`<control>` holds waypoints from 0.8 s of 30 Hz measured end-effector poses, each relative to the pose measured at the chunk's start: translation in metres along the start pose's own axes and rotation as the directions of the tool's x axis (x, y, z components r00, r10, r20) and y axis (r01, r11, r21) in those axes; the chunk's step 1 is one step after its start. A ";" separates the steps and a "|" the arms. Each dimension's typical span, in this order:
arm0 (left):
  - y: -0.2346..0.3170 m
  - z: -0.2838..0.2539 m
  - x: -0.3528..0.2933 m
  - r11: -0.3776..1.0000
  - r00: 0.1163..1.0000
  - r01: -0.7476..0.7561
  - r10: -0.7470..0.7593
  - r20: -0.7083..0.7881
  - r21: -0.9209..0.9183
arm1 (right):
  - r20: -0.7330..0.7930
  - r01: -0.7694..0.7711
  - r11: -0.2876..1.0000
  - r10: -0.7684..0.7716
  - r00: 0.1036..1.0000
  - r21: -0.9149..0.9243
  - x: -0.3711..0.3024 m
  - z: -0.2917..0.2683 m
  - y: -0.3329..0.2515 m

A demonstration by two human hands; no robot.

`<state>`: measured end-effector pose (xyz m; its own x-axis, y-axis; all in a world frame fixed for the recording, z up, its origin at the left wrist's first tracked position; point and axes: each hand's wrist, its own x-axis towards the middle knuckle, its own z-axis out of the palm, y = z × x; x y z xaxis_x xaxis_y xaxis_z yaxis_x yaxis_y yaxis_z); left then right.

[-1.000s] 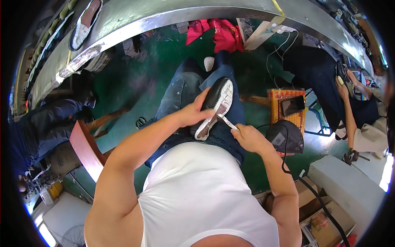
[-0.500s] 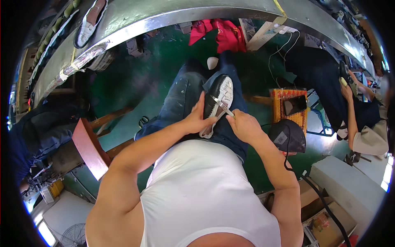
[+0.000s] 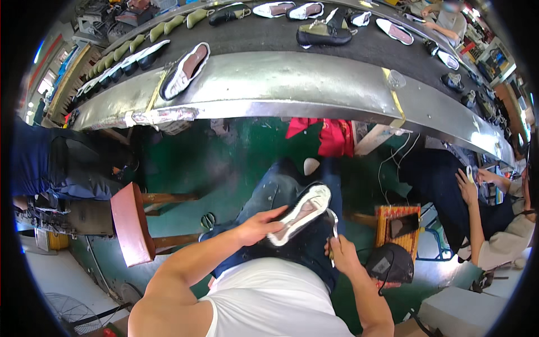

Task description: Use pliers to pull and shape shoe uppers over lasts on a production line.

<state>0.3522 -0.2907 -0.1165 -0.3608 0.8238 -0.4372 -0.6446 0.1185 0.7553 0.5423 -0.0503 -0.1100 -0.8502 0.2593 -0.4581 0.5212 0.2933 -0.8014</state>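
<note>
Over my lap, my left hand grips a shoe by its left side, fingers along its edge. Its underside faces up, with a white gathered border around a brownish middle, and its toe points away to the right. To the right of the shoe, my right hand is closed around the handle of a slim silver hammer-like tool. The tool's head is up beside the shoe, apparently clear of it; its exact shape is hard to make out.
Ahead runs a metal-edged bench with several shoes; one white-edged shoe lies near its edge. At left is a brown stool, with scissors on the floor. A dark cap and phone lie right; a co-worker sits beyond.
The view has tilted up, showing more of the bench. The tool, earlier across the shoe's underside, has come off to the right with my right hand. The shoe has turned slightly clockwise.
</note>
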 end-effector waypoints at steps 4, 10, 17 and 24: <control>0.084 -0.010 -0.035 0.983 0.991 -0.132 0.126 -0.050 -0.124 | -0.001 -0.032 0.971 0.033 0.999 0.237 0.000 0.010 0.027; 0.274 -0.008 0.032 0.883 0.819 -0.452 0.467 -0.334 0.128 | 0.129 -0.162 0.906 0.120 0.984 0.391 0.029 -0.001 0.035; 0.450 -0.063 0.247 0.712 0.673 -0.160 0.585 -0.452 0.683 | 0.234 -0.274 0.793 0.169 0.957 0.544 0.053 -0.022 0.019; 0.435 -0.159 0.330 -0.776 0.800 0.297 0.520 0.299 0.556 | 0.337 -0.411 0.723 0.256 0.906 0.556 0.069 -0.038 0.008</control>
<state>-0.1542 -0.0556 -0.0100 -0.4225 0.8865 0.1889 0.7680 0.4608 -0.4448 0.4904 0.0047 -0.1334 -0.6618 -0.0004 -0.7497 0.6853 -0.4060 -0.6046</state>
